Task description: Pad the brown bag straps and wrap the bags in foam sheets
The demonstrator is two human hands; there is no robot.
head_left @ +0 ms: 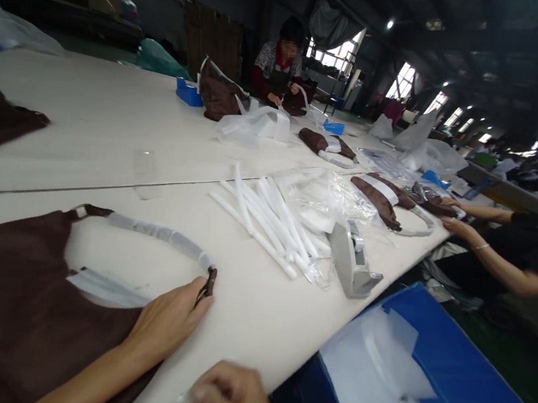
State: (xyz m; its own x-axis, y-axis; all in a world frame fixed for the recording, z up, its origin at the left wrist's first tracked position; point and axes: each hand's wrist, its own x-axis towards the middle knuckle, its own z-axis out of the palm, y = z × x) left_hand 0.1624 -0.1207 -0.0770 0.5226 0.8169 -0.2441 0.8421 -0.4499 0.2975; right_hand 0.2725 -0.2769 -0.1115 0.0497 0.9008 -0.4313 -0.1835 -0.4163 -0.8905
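On a pale tabletop (pixel 87 93), by its near edge, lies a dark brown bag (pixel 25 279), flat, its body running out of view at the left and bottom. Its handle (pixel 158 232) arches out from the body, white wrapping covering most of its length, the brown ends bare. At the bag's right side, the left hand (pixel 174 315) grips one strap end (pixel 209 280) between thumb and fingers. Just right of the bag, the right hand (pixel 232 395) is blurred, fingers curled; whether it holds anything cannot be told. The handle's covering looks mostly done. A white strip (pixel 104 288) lies within the handle's loop, along the bag's edge; whether it is fastened is unclear. Beyond the bag, to the right, two other brown bags (pixel 374 202) each have a white band across them; no such band shows on this one's visible body, so that part seems left to do. Between them and the bag are loose white tubes (pixel 270 225), clear plastic (pixel 345 196) and a grey tool (pixel 345 267), perhaps a tape dispenser. Right of the bag, below the tabletop, a blue bin (pixel 466 372) holds white sheets (pixel 383 387). Farther out, two co-workers (pixel 533 258) handle brown pieces.
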